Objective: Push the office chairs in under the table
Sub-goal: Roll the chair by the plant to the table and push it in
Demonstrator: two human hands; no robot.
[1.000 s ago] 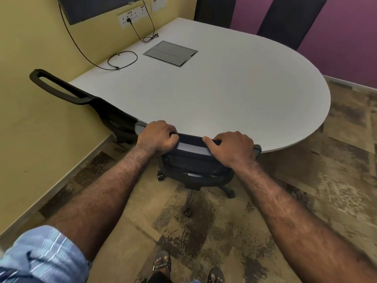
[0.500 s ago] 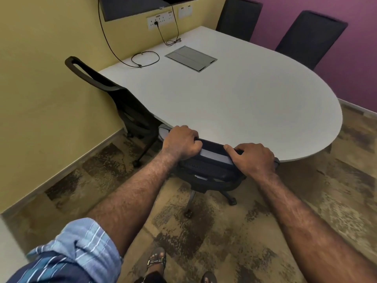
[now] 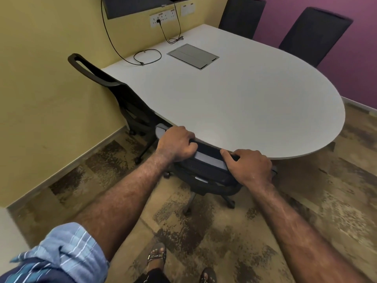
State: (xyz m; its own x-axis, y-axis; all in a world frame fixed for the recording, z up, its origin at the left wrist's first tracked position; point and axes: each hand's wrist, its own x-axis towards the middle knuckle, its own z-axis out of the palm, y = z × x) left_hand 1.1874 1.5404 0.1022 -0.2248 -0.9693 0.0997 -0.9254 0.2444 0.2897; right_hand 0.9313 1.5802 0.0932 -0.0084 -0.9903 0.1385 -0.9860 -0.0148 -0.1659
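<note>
Fingers [image 3: 188, 139] of the left hand [image 3: 176, 145] curl over the top edge of the office chair [image 3: 206, 166], and the right hand [image 3: 250, 166] grips that same backrest edge. Its backrest touches the rim of the white bench [image 3: 234, 103], seat hidden beneath. A second black chair [image 3: 122, 99] stands beside it against the yellow wall.

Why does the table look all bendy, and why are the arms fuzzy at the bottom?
Head view: the wide-angle lens curves the table edge and walls; the forearms blur toward the bottom corners, while the left hand and right hand on the chair look sharp.
</note>
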